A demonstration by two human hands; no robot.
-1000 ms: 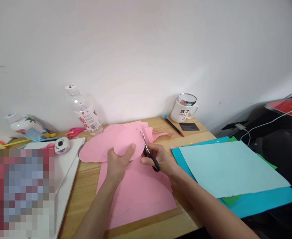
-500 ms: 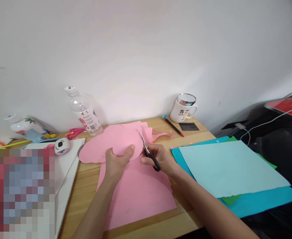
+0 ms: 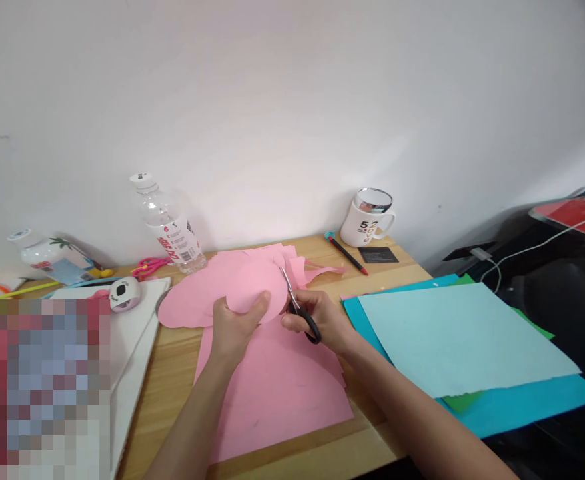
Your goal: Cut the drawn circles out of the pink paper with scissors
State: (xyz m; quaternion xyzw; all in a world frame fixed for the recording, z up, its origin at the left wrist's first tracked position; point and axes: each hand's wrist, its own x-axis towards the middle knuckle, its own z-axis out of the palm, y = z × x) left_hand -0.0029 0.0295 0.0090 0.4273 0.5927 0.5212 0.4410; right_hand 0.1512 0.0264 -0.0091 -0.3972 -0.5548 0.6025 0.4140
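My left hand (image 3: 232, 328) pinches a rounded pink paper piece (image 3: 258, 285) and holds it up above the wooden table (image 3: 172, 360). My right hand (image 3: 320, 321) grips black-handled scissors (image 3: 300, 312), whose blades point up along the right edge of that pink piece. Under both hands lies a large pink sheet (image 3: 277, 387). More pink cut-offs (image 3: 302, 267) lie behind it.
A tilted clear bottle (image 3: 167, 223) and pink scissors (image 3: 148, 267) stand at the back left, next to a small white punch (image 3: 123, 292). A white mug (image 3: 368, 219), a pen (image 3: 346, 252) and a black card (image 3: 378, 254) are at the back right. Blue sheets (image 3: 462, 340) lie to the right.
The pink piece has turned slightly in my left hand and the scissors have shifted a little along its edge. Nothing else moved.
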